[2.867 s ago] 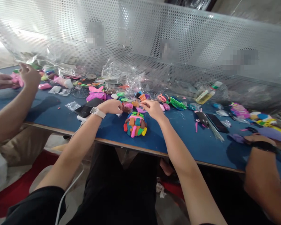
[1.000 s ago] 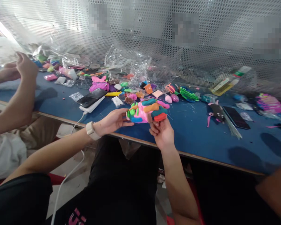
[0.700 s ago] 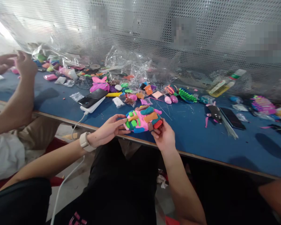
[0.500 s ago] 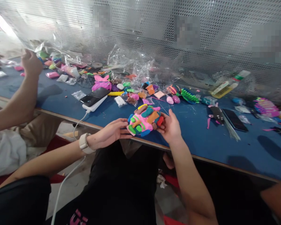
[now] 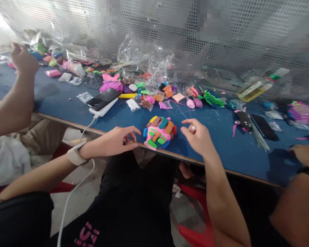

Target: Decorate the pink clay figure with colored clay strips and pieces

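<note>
A lump of pink clay studded with many coloured strips, the clay ball (image 5: 159, 132), rests on the blue table (image 5: 221, 151) close to its front edge. My left hand (image 5: 115, 140) hovers just left of it, fingers loosely apart, holding nothing. To the ball's right is my right hand (image 5: 197, 135), fingers spread and empty, a small pale speck on one fingertip. Neither hand touches the ball.
Behind the ball lie several clay pieces, clear plastic wrappers (image 5: 149, 65), a phone on a white power bank (image 5: 103, 101) with its cable, a black clay figure (image 5: 243, 120) and a second phone (image 5: 264, 127). A perforated metal screen backs the table. Other people's arms appear at left (image 5: 15, 85) and right (image 5: 296, 199).
I held the clay ball up in both hands and turned it; now it sits on the table and both hands have let go and drawn apart.
</note>
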Demonstrator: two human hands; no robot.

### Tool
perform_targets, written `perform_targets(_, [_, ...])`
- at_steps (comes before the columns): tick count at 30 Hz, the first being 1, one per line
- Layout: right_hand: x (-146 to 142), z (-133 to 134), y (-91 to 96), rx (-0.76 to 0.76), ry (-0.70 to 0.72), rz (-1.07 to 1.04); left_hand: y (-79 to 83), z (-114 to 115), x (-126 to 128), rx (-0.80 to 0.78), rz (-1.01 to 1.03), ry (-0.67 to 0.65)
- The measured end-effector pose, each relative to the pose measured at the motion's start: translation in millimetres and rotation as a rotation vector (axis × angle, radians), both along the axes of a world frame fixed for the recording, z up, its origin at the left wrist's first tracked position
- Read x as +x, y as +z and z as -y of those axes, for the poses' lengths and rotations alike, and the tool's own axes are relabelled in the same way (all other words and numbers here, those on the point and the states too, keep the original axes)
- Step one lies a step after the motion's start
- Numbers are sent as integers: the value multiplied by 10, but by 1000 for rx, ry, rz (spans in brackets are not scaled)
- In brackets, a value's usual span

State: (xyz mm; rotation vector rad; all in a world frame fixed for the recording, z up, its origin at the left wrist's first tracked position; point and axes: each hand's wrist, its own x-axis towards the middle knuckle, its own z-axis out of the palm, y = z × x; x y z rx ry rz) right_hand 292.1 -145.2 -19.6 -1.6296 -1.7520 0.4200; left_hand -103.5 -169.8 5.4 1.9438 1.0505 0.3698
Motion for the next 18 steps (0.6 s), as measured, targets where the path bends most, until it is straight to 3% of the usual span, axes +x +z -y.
perform_targets(3, [-296, 439, 51, -114, 3, 182, -109, 13, 85, 349, -125, -10])
perform_targets(6, [-495, 735, 72, -193, -46, 405, -255, -77, 173, 562, -188, 34])
perform_targets(12, [-619, 819, 47, -231, 50, 391, -486, -406, 308, 508, -220, -133])
perform_targets(18, [-631, 700, -37, -178, 8, 243, -508, -452, 419, 420, -36, -131])
